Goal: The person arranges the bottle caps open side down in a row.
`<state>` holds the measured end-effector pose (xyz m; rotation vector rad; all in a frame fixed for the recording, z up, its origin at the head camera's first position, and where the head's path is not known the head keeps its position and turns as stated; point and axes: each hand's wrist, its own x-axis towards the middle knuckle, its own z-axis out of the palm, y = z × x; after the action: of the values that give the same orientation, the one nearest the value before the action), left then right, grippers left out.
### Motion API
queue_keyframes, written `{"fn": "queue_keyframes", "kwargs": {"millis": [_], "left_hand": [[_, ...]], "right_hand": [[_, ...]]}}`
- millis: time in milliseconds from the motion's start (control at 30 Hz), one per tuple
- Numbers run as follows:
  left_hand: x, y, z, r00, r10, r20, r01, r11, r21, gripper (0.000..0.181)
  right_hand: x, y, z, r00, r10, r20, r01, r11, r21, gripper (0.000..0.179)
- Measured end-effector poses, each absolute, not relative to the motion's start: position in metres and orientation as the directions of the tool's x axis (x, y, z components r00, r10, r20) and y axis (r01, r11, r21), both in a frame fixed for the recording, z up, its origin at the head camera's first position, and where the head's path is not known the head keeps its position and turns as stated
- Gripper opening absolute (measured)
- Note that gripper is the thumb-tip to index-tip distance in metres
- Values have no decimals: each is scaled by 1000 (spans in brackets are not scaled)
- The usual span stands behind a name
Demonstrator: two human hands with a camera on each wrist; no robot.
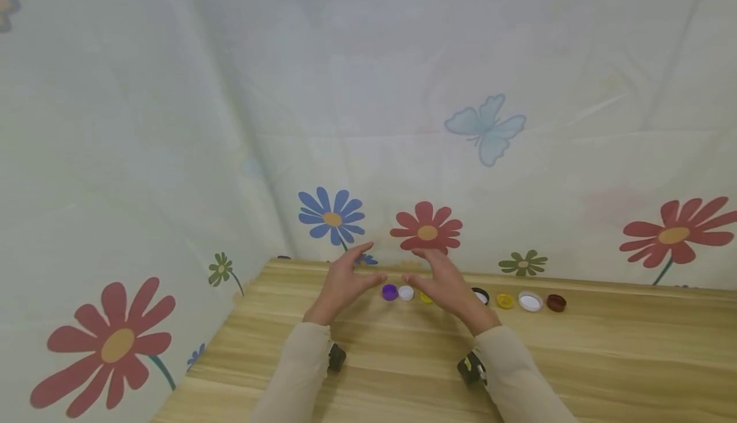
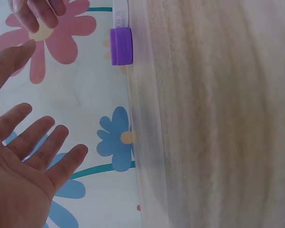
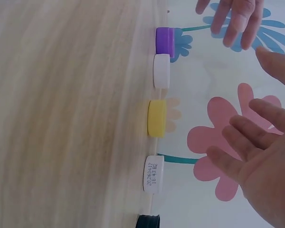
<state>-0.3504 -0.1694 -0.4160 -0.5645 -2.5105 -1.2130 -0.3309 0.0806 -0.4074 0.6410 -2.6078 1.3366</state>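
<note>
Both hands hover over the far part of a wooden table (image 1: 391,352), thumbs pointing toward each other and fingers spread. My left hand (image 1: 343,282) holds nothing; nearest to it is a purple bottle cap (image 1: 389,292). A white cap (image 1: 405,293) sits right beside the purple one. My right hand (image 1: 446,285) also holds nothing and hides part of a yellow cap (image 1: 426,297) in the head view. In the right wrist view another white cap (image 3: 153,174), printed with a date code, stands between the yellow cap and a black cap (image 3: 147,221).
The row continues rightward with a second yellow cap (image 1: 505,301), a wide white lid (image 1: 530,301) and a brown cap (image 1: 556,303). Behind the table hangs a pale curtain (image 1: 368,122) with flowers and a butterfly. Small dark cameras (image 1: 472,368) sit at both wrists.
</note>
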Motion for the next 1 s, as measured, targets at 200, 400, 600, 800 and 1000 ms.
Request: {"fn": "queue_keyframes", "kwargs": {"millis": [200,400,600,800,1000], "left_hand": [[-352,-171,-421,-895,206,396,442,525,727,76],[-353,-172,-423,-910,211,358,415,505,757,78],[-353,-172,-425,-920,213,328,391,490,779,79],[-353,-171,-424,-919,228,322,394,467,792,80],[-354,-169,-425,-910,242,336,413,453,790,75]], "right_hand": [[-333,78,-407,-899,-327,291,-427,509,-747,63],[-335,81,-408,-895,-336,293,-432,492,-756,59],[-337,81,-409,-891,-344,296,-434,455,-777,58],[-339,79,-411,-904,-329,272,-402,440,-803,52],[-343,77,-415,-908,-325,264,-394,451,-801,47]]}}
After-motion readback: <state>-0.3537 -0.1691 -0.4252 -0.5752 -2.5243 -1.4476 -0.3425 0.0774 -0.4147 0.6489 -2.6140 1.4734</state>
